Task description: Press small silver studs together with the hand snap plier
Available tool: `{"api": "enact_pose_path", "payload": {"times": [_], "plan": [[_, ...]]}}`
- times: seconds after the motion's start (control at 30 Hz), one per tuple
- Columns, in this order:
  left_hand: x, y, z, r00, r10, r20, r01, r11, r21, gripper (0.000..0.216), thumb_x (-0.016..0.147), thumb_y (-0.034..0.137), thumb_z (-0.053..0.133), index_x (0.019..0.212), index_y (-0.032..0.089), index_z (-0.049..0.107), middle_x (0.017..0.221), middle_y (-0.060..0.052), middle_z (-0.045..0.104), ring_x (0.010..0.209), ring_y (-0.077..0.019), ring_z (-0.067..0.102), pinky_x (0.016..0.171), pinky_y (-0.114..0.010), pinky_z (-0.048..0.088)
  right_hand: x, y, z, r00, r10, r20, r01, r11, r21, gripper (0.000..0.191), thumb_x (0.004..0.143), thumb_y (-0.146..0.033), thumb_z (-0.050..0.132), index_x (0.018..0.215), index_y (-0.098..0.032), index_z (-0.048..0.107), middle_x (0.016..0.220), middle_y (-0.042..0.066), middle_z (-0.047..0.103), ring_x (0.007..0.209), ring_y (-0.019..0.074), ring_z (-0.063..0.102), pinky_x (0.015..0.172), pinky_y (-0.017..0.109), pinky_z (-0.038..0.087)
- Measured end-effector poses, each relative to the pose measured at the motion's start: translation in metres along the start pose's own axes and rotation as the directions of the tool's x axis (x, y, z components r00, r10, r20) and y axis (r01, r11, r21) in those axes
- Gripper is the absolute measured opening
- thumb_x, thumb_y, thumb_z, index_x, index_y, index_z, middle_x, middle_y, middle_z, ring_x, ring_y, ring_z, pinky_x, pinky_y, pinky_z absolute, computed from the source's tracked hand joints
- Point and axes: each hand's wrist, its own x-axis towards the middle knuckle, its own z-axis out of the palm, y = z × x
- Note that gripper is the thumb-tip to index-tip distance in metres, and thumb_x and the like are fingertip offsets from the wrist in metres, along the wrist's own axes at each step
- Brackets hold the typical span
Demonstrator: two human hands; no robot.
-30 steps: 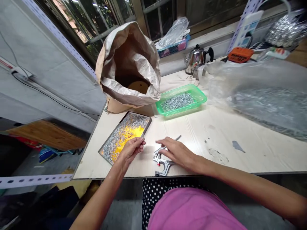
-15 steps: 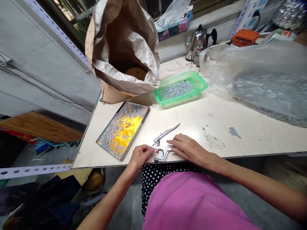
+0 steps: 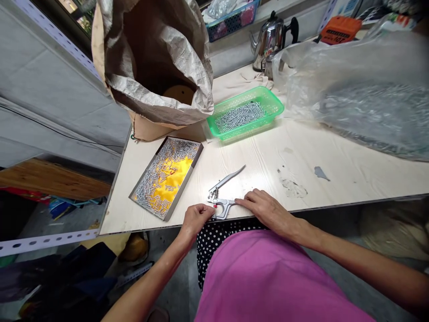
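The pale wood-grain tabletop [image 3: 355,179] shows a worn patch [image 3: 295,188] right of centre. Directly on it rest metal pliers [image 3: 228,204] at the front edge, a shallow tray [image 3: 182,187], a green basket [image 3: 247,131], a paper sack [image 3: 150,105], a plastic bag [image 3: 362,103] and a kettle [image 3: 270,38].

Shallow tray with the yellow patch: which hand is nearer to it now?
Left. The left hand is just right of the near end of the tray, apart from it; the right hand is farther right, past the silver hand tool.

Small object, if any, pinched in the left hand [image 3: 197,219] — too tiny to tell. Paper sack [image 3: 181,58] cropped at top; clear plastic bag [image 3: 351,62] cropped at right — contents [image 3: 375,103] blurred.
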Motion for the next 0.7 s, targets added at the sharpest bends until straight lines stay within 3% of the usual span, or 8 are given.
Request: {"api": "enact_pose_path", "payload": {"times": [0.17, 0.3, 0.4, 0.43, 0.53, 0.6, 0.7], "plan": [[0.0, 0.002, 0.001, 1.0, -0.028, -0.003, 0.028, 0.999, 0.019, 0.039, 0.066, 0.052, 0.071, 0.069, 0.013, 0.067, 0.057, 0.002, 0.057, 0.05, -0.009, 0.044, 0.05, -0.022, 0.03, -0.002, 0.001, 0.003, 1.0, 0.002, 0.007, -0.002, 1.0, -0.027, 0.037, 0.093, -0.009, 0.041, 0.125, -0.019, 0.058, 0.096, 0.009, 0.06, 0.086, 0.0215, 0.049, 0.076, 0.034, 0.041], [-0.001, 0.011, -0.003, 0.98, -0.156, 0.12, 0.162, 0.986, -0.04, 0.048, 0.059, 0.06, 0.073, 0.069, 0.015, 0.061, 0.046, 0.009, 0.042, 0.037, -0.0047, 0.028, 0.04, -0.021, 0.018, -0.001, -0.001, -0.001, 0.999, 0.004, 0.049, -0.002, 0.999, -0.05, 0.035, 0.094, -0.009, 0.043, 0.123, -0.019, 0.06, 0.094, 0.008, 0.06, 0.085, 0.0212, 0.05, 0.076, 0.035, 0.042], [0.0, 0.016, -0.005, 0.966, -0.18, 0.184, 0.193, 0.98, -0.056, 0.05, 0.055, 0.061, 0.075, 0.067, 0.015, 0.058, 0.047, 0.009, 0.042, 0.035, -0.0036, 0.029, 0.037, -0.021, 0.016, 0.007, 0.006, -0.014, 0.998, -0.004, 0.068, 0.005, 1.0, -0.022, 0.029, 0.094, -0.021, 0.051, 0.121, -0.02, 0.06, 0.104, 0.01, 0.061, 0.093, 0.0232, 0.053, 0.08, 0.037, 0.044], [0.001, 0.017, -0.006, 0.965, -0.179, 0.193, 0.192, 0.98, -0.05, 0.05, 0.055, 0.061, 0.075, 0.067, 0.015, 0.058, 0.047, 0.009, 0.043, 0.035, -0.0035, 0.03, 0.037, -0.021, 0.016, 0.012, 0.011, -0.019, 0.998, -0.01, 0.058, 0.012, 0.999, -0.032, 0.034, 0.092, -0.027, 0.057, 0.125, -0.019, 0.057, 0.115, 0.013, 0.059, 0.103, 0.0257, 0.053, 0.085, 0.04, 0.045], [0.003, 0.018, -0.006, 0.963, -0.177, 0.205, 0.185, 0.982, -0.023, 0.05, 0.056, 0.061, 0.075, 0.066, 0.016, 0.056, 0.048, 0.009, 0.043, 0.034, -0.0034, 0.032, 0.036, -0.02, 0.016, 0.031, 0.031, -0.03, 0.999, -0.028, 0.04, 0.033, 0.991, -0.13, 0.075, 0.076, -0.046, 0.075, 0.138, -0.016, 0.044, 0.145, 0.021, 0.04, 0.13, 0.037, 0.037, 0.101, 0.052, 0.038], [0.003, 0.018, -0.005, 0.963, -0.179, 0.2, 0.185, 0.983, -0.01, 0.05, 0.056, 0.062, 0.073, 0.066, 0.016, 0.056, 0.047, 0.009, 0.043, 0.033, -0.0034, 0.032, 0.035, -0.02, 0.015, 0.043, 0.043, -0.032, 0.996, -0.032, 0.089, 0.047, 0.983, -0.177, 0.094, 0.067, -0.056, 0.079, 0.141, -0.015, 0.039, 0.147, 0.023, 0.037, 0.135, 0.0416, 0.031, 0.105, 0.059, 0.031], [0.003, 0.017, -0.004, 0.964, -0.181, 0.193, 0.185, 0.983, -0.007, 0.05, 0.057, 0.062, 0.071, 0.067, 0.016, 0.055, 0.047, 0.009, 0.043, 0.033, -0.0034, 0.031, 0.034, -0.021, 0.014, 0.054, 0.05, -0.029, 0.98, -0.048, 0.192, 0.09, 0.972, -0.218, 0.102, 0.062, -0.066, 0.076, 0.141, -0.014, 0.039, 0.141, 0.023, 0.045, 0.132, 0.0434, 0.035, 0.106, 0.064, 0.026]]}}
